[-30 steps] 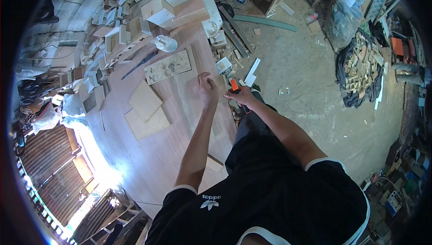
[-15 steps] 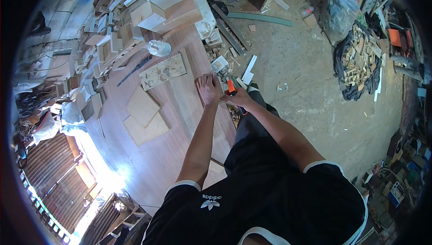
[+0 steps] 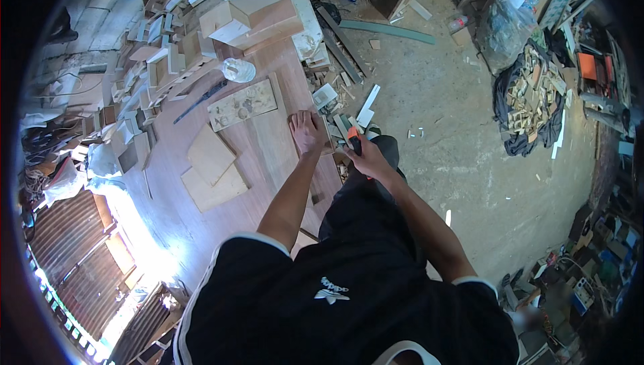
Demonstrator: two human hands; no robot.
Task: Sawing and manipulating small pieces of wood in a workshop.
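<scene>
My left hand [image 3: 307, 132] lies on a wooden strip [image 3: 285, 100] along the right edge of the worktable, fingers stretched forward and pressing down. Just right of it, past the table edge, my right hand [image 3: 369, 158] is closed around an orange-and-black handled tool [image 3: 354, 138]. Its working end is too small or hidden to make out. Left of my hands lie a stained rectangular board [image 3: 243, 105] and two thin overlapping wooden panels [image 3: 211, 157]. A clear plastic container [image 3: 238, 70] stands beyond the stained board, near a dark, narrow tool [image 3: 199, 102].
Wooden box pieces [image 3: 258, 20] and many offcuts crowd the table's far and left sides. Scraps, including a white strip [image 3: 368, 105], litter the floor beside the table. A dark sack of wood scraps [image 3: 537, 97] and a plastic bag [image 3: 506, 30] stand at right.
My right hand and the orange-and-black tool have moved a little right and toward me, away from the table edge. My left hand stays on the wood. My bent leg has shifted slightly.
</scene>
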